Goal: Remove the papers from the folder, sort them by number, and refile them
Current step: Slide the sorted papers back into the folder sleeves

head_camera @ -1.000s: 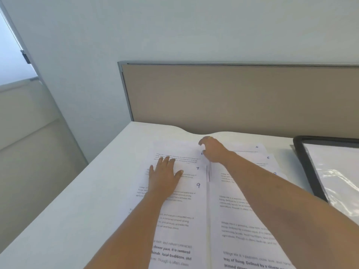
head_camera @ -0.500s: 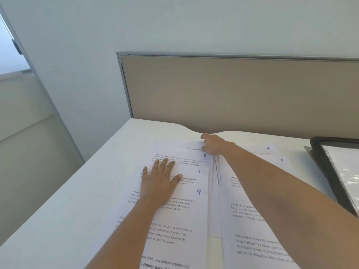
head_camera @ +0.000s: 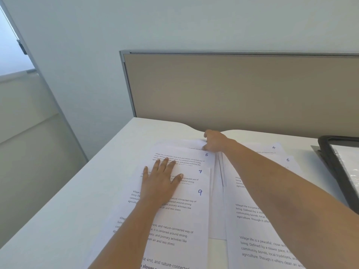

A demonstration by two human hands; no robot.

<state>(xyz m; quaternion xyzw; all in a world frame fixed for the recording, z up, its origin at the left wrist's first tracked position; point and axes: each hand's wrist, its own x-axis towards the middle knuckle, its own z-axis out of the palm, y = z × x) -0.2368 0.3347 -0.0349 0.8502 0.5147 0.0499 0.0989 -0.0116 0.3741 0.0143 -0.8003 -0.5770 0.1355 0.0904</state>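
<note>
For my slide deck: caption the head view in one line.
Left hand presses the fanned numbered sheets flat while right hand pinches the far sheet.

Your right hand's grip (head_camera: pixel 212 142) sits over a white desk (head_camera: pixel 93 191). Just beyond the grip stands a beige partition panel (head_camera: pixel 233 90) in a grey metal frame (head_camera: pixel 233 53). Far left of the grip are a pale wall (head_camera: pixel 87 55) and a window (head_camera: pixel 9 55).

Papers (head_camera: pixel 194 216): 5, 7, 9, 4, 6

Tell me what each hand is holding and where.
The right hand pinches the farthest sheet at its far right corner. The left hand lies flat on sheet 7, holding nothing.
</note>
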